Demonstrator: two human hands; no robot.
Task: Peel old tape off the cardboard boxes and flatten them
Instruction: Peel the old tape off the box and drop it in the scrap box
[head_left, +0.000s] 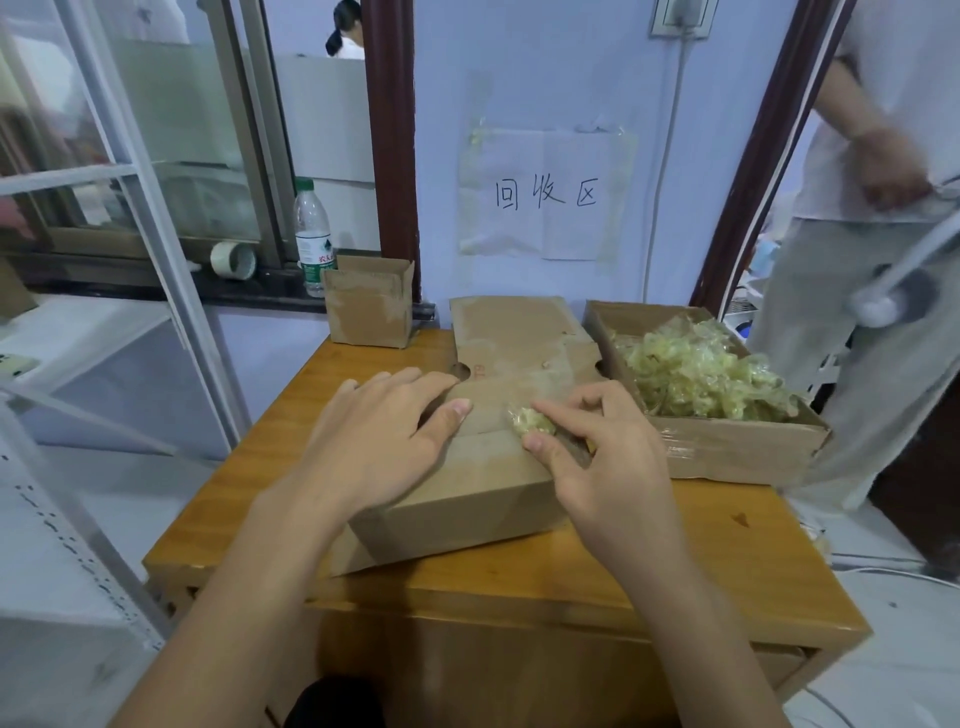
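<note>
The cardboard box (467, 483) was seen lying on the wooden table (727, 561), near its middle, with the top flaps closed and a flattened sheet of cardboard (514, 332) just behind it. The box was pressed down by the left hand (379, 441), whose fingers were laid out straight and flat across the top flap, with nothing held in them. A crumpled wad of yellowish tape (532, 421) was pinched between the thumb and forefinger of the right hand (597, 457), right at the seam of the box; the other fingers of that hand were loosely curled above it. Whether the wad was fully free of the cardboard could not be told. An open tray-like box (727, 452) was set to the right, touching or just beside the main box, and was heaped with peeled tape scraps (696, 374). A small open carton (369, 306) was placed at the table's far left corner. A water bottle (312, 239) and a tape roll (232, 260) were kept on the window ledge behind. A paper sign (545, 195) was stuck on the wall.
</note>
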